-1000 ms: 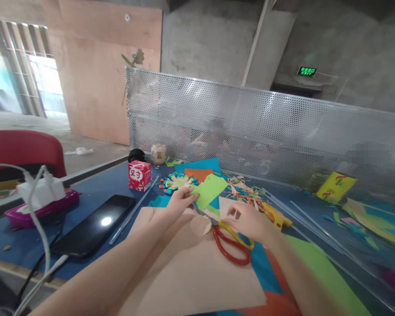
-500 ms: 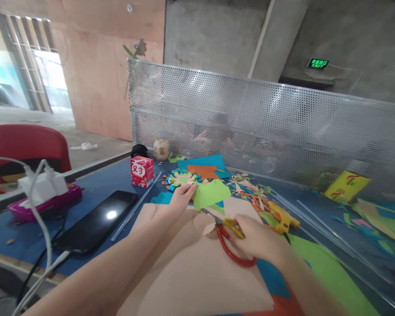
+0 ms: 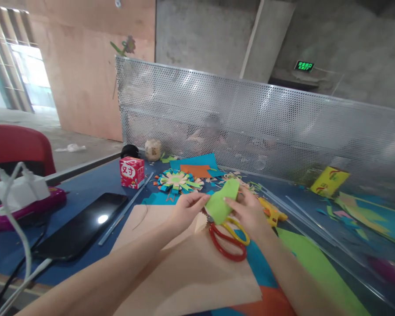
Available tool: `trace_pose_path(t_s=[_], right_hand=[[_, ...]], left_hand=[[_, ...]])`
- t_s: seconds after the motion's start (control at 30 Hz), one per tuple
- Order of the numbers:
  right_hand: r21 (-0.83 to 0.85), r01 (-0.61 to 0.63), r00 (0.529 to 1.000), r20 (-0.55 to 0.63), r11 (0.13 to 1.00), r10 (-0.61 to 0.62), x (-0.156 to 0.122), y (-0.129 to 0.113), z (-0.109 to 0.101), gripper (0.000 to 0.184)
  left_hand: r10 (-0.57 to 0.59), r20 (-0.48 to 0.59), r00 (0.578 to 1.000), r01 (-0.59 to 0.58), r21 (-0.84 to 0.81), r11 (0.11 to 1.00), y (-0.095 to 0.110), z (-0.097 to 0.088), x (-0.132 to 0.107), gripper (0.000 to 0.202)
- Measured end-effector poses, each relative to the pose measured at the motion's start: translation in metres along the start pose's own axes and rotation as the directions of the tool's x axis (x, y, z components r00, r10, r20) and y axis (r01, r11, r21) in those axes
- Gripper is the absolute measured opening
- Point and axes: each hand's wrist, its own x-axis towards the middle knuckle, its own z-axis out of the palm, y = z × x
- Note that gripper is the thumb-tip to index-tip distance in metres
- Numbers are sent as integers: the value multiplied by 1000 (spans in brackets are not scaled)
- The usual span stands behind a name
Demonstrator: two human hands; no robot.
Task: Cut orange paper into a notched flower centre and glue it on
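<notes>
Between both hands is a piece of light green paper (image 3: 221, 202), raised above the table. My left hand (image 3: 188, 210) pinches its left edge, while the fingers of my right hand (image 3: 247, 210) grip its right side. Just below, a pair of scissors (image 3: 228, 252) with red and yellow handles lies on a large beige sheet (image 3: 184, 276); the green paper hides part of its blades. A beige piece with a zigzag edge (image 3: 201, 224) sits beside the scissors. Behind my left hand rests a layered paper flower (image 3: 177, 180) in blue, orange, beige and green.
On the left are a black phone (image 3: 82, 226), a red box (image 3: 132, 172) and a purple power strip (image 3: 57, 199) with cables. A yellow glue gun (image 3: 272, 211), clear sticks (image 3: 303, 217) and paper scraps lie right. A perforated metal screen (image 3: 184, 105) bounds the back.
My right hand has let go of the scissors, which now lie on the beige sheet, and has taken hold of the green paper. The camera view has turned slightly to the right.
</notes>
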Motion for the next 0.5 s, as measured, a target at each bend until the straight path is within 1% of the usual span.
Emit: trace_pose_path(t_s=[0.03, 0.07, 0.1, 0.13, 0.17, 0.2, 0.23, 0.27, 0.3, 0.33, 0.37, 0.4, 0.43, 0.47, 0.5], right_hand=[[3, 101, 994, -37, 995, -101, 1, -8, -4, 36], [1, 192, 979, -72, 981, -191, 1, -16, -8, 32], [19, 254, 964, -90, 967, -251, 0, -24, -11, 27], [60, 312, 948, -90, 948, -306, -2, -31, -14, 21], [95, 355, 934, -74, 930, -349, -5, -37, -15, 17], [117, 385, 923, -47, 915, -382, -9, -41, -16, 15], [117, 395, 918, -5, 911, -398, -13, -44, -15, 13], [110, 405, 912, 29, 908, -410, -18, -46, -14, 11], [92, 407, 910, 51, 909, -412, -22, -46, -12, 10], [72, 402, 912, 55, 913, -406, -27, -45, -10, 11], [51, 414, 909, 26, 909, -416, -31, -43, -7, 12], [30, 431, 903, -9, 902, -430, -34, -41, -5, 13], [4, 449, 893, -46, 894, -448, -37, -39, -3, 13], [-25, 471, 878, -80, 882, -472, -39, -37, -2, 13], [-55, 493, 862, -102, 868, -497, -42, -35, -1, 14]], left_hand=[[16, 31, 999, -18, 41, 999, 3, 0, -1, 31], [35, 75, 997, -41, 81, 996, 5, -1, -4, 30], [62, 161, 985, -81, 115, 990, 8, 0, -7, 30], [91, 282, 955, -133, 133, 982, 12, 1, -11, 30], [126, 425, 896, -199, 133, 971, 16, 3, -15, 28], [163, 625, 763, -288, 104, 952, 20, 7, -21, 26], [175, 736, 653, -326, 65, 943, 25, 12, -26, 23], [185, 799, 573, -347, 32, 937, 30, 18, -31, 21], [206, 849, 487, -377, -8, 926, 36, 23, -36, 24], [256, 871, 420, -461, -39, 887, 41, 28, -39, 28], [324, 853, 409, -548, -54, 835, 47, 31, -42, 25], [428, 797, 426, -658, -52, 752, 52, 33, -45, 17], [547, 701, 458, -764, -4, 645, 58, 34, -47, 10], [669, 576, 470, -850, 90, 519, 63, 33, -50, 8], [754, 457, 472, -882, 225, 415, 67, 33, -52, 7]])
